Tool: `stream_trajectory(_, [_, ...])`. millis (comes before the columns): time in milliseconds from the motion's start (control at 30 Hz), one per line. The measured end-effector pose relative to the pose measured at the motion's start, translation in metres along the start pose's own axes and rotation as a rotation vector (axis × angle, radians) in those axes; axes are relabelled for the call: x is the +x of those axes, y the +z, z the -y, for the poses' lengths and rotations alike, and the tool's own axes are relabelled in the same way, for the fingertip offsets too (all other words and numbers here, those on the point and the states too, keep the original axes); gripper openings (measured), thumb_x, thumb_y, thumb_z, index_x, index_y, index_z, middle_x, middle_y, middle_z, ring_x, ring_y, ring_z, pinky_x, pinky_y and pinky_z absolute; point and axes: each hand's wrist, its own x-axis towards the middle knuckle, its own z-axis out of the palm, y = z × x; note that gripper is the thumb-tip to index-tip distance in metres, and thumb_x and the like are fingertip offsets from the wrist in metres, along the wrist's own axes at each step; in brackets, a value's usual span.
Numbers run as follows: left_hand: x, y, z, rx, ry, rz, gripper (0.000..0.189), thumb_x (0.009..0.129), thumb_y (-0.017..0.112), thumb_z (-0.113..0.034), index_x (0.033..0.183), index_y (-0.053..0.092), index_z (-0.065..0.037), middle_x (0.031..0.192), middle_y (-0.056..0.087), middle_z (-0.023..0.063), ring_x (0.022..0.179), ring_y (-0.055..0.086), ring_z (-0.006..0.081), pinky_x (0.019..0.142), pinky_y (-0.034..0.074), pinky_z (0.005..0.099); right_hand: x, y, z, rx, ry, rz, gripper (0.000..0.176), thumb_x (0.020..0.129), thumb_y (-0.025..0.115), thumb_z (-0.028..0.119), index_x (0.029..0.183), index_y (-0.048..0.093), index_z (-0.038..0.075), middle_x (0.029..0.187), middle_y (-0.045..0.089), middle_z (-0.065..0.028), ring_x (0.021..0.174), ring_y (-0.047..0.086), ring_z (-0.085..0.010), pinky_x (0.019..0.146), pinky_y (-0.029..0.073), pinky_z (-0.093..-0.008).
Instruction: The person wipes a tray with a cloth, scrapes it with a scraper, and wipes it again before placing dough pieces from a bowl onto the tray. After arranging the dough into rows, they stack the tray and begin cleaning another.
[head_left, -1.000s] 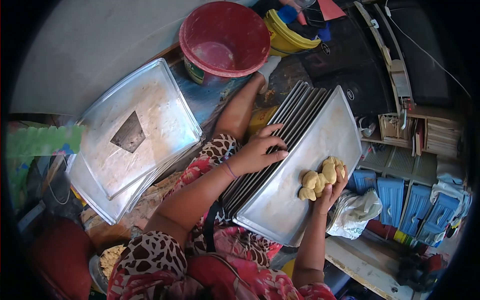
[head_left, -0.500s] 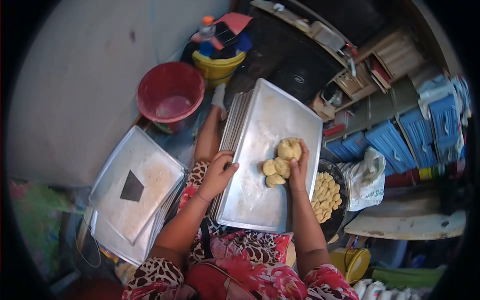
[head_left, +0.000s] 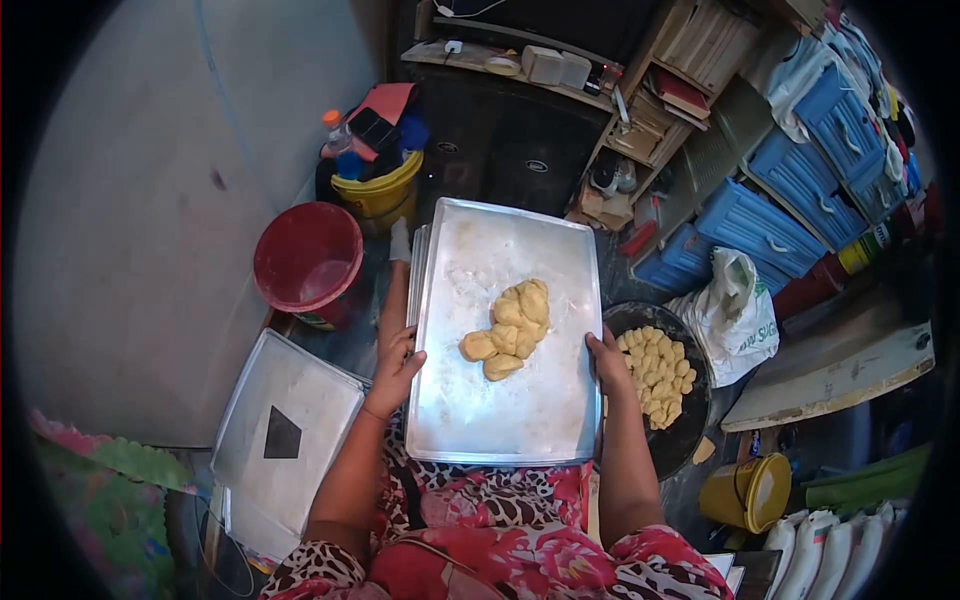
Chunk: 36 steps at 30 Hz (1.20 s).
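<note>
On my lap rests a stack of metal baking trays, the top baking tray [head_left: 470,410] lying nearly flat. A braided-looking clump of pale yellow dough [head_left: 518,322] sits in its middle, several lumps pressed together. My left hand [head_left: 398,368] grips the left edge of the tray, thumb on the rim. At the right edge my right hand [head_left: 606,362] holds on, its thumb over the rim and the other fingers mostly hidden below. Neither hand touches the dough.
Right of the trays, a round black pan [head_left: 690,425] holds several dough pieces [head_left: 660,375]. More metal trays [head_left: 325,380] lie at the left. A red tub [head_left: 308,258], yellow buckets [head_left: 742,494], a white sack [head_left: 735,325] and blue drawers [head_left: 755,235] stand around.
My right hand has left the dough and moved to the tray's right edge. The tilted top tray has turned straighter and flatter, and the dough clump now lies on it untouched.
</note>
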Motion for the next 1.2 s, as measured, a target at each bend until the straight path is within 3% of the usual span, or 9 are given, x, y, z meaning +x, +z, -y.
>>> stream_trajectory(133, [0.003,-0.013,-0.012,0.076,-0.070,0.095,0.022,0.087,0.064,-0.020,0.098,0.054,-0.003,0.140,0.036,0.0212,0.125,0.043,0.0322,0.103,0.032,0.0364,-0.004,0.003,-0.006,0.172,-0.029,0.098,0.072,0.091,0.059,0.023,0.147,0.019,0.000,0.141,0.041,-0.0187,0.123,0.047,-0.0252,0.104,0.035,-0.0331])
stream_trajectory(233, [0.009,-0.005,-0.036,0.605,-0.099,-0.133,0.034,0.086,0.064,-0.022,0.111,0.051,-0.003,0.140,0.036,0.0198,0.128,0.037,0.0332,0.106,0.028,0.0396,0.018,0.005,-0.005,-0.500,-0.454,-0.266,0.060,0.092,0.056,0.018,0.143,0.031,0.001,0.143,0.038,-0.0167,0.127,0.041,-0.0260,0.105,0.033,-0.0348])
stream_trajectory(433, [0.075,0.061,-0.098,0.339,0.269,0.242,0.055,0.087,0.061,-0.025,0.132,0.042,-0.001,0.132,0.046,0.0231,0.119,0.048,0.0387,0.098,0.040,0.0414,0.026,0.078,0.075,-0.672,-0.607,0.210,0.069,0.077,0.069,0.037,0.137,0.044,0.013,0.134,0.042,-0.0226,0.126,0.038,-0.0381,0.105,0.033,-0.0404])
stream_trajectory(467, [0.083,0.071,-0.093,0.325,0.242,0.315,0.053,0.085,0.063,-0.025,0.130,0.046,-0.001,0.129,0.048,0.0224,0.116,0.049,0.0384,0.097,0.041,0.0394,0.021,0.088,0.077,-0.986,-0.631,0.243,0.068,0.073,0.072,0.038,0.133,0.049,0.017,0.129,0.045,-0.0222,0.121,0.042,-0.0396,0.102,0.035,-0.0399])
stream_trajectory(700, [0.128,0.041,-0.076,0.126,-0.110,0.485,0.033,0.078,0.068,-0.012,0.109,0.065,-0.002,0.106,0.061,0.0162,0.098,0.060,0.0264,0.088,0.047,0.0318,0.046,0.077,0.109,-0.301,-0.336,0.862,0.038,0.066,0.072,0.010,0.103,0.061,0.007,0.106,0.062,-0.0096,0.105,0.056,-0.0213,0.095,0.043,-0.0336])
stream_trajectory(833, [0.179,0.040,-0.071,0.288,0.173,0.046,0.032,0.077,0.062,-0.004,0.109,0.065,-0.001,0.116,0.057,0.0181,0.107,0.056,0.0318,0.093,0.044,0.0334,0.098,0.106,0.119,0.088,-0.257,0.659,0.035,0.069,0.069,0.010,0.104,0.063,0.004,0.108,0.063,-0.0103,0.108,0.057,-0.0218,0.096,0.043,-0.0335])
stream_trajectory(900, [0.197,0.048,-0.049,0.352,0.233,-0.033,0.033,0.077,0.060,-0.003,0.109,0.066,-0.001,0.121,0.055,0.0193,0.111,0.054,0.0339,0.095,0.043,0.0343,0.124,0.127,0.110,-0.562,-0.893,0.167,0.044,0.073,0.067,0.016,0.116,0.062,0.010,0.120,0.056,-0.0156,0.108,0.056,-0.0291,0.093,0.045,-0.0365])
stream_trajectory(1000, [0.206,0.050,-0.027,0.629,0.287,0.011,0.032,0.077,0.059,-0.003,0.107,0.066,-0.002,0.128,0.051,0.0205,0.116,0.051,0.0358,0.098,0.041,0.0336,0.111,0.136,0.121,-0.848,-0.689,0.137,0.051,0.074,0.067,0.023,0.124,0.059,0.015,0.129,0.047,-0.0226,0.112,0.053,-0.0355,0.094,0.044,-0.0398])
stream_trajectory(1200, [0.189,0.061,-0.060,0.760,0.339,-0.050,0.031,0.081,0.059,-0.012,0.111,0.066,-0.008,0.131,0.050,0.0176,0.131,0.037,0.0338,0.106,0.028,0.0463,0.099,0.103,0.139,0.076,-0.203,0.340,0.034,0.087,0.052,0.006,0.120,0.058,-0.001,0.099,0.063,-0.0083,0.091,0.061,-0.0177,0.081,0.050,-0.0299])
